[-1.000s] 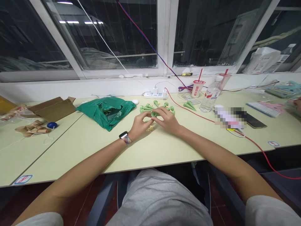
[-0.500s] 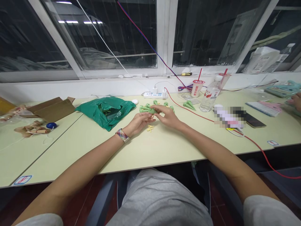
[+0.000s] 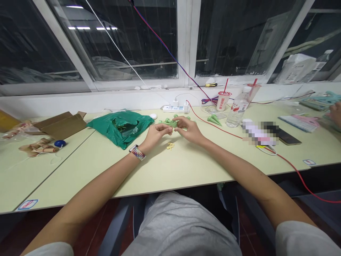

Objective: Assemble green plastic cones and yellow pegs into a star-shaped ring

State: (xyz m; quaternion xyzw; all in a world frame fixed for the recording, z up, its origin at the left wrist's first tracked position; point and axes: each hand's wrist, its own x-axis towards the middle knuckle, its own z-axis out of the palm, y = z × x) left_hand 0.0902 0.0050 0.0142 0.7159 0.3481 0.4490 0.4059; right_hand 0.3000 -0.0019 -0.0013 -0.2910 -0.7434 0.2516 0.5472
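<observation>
My right hand (image 3: pixel 191 131) curls its fingers around a green plastic cone-shaped spike (image 3: pixel 173 124), whose wide end shows between both hands. Close beside it, my left hand (image 3: pixel 157 138) has thumb and fingertips pinched together near the spike's end; anything in that pinch is too small to make out. Behind the hands lie several more green spikes (image 3: pixel 167 120), partly hidden by my fingers. Small pale yellow pieces (image 3: pixel 170 145) rest in a little pile on the table (image 3: pixel 160 174) just below my hands.
To the left are a torn green plastic bag (image 3: pixel 103 124), a cardboard box (image 3: pixel 64 126) and wooden pieces with a blue ball (image 3: pixel 59 143). On the right, loose green spikes (image 3: pixel 214 120), a water bottle (image 3: pixel 236 110), a cup (image 3: pixel 223 101) and a red cable (image 3: pixel 226 132). Another person's hand (image 3: pixel 336 113) shows far right.
My left hand has turned from a half-open, palm-up pose to a pinch, its fingertips drawing together beside the green spike. The right hand keeps its hold, its fingers shifting slightly.
</observation>
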